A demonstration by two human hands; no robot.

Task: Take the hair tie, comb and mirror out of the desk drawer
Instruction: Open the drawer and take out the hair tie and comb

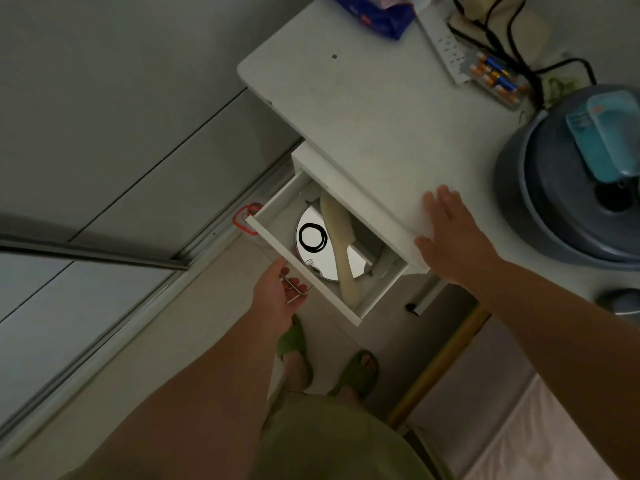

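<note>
Drawer [277, 233] drawn out below worktop [363, 109], left hand [277, 299] closed on handle [294, 289], right hand [446, 237] flat and spread on worktop edge; inside drawer: round mirror [311, 252], hair tie [312, 238] lying on mirror, comb [341, 237] across mirror.

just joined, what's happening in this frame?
A person stands at a white desk. The left hand has its grip on the metal handle of the open white drawer; the right hand rests flat on the desktop. Inside, untouched: a black hair tie on a round mirror, with a cream comb across it.
</note>
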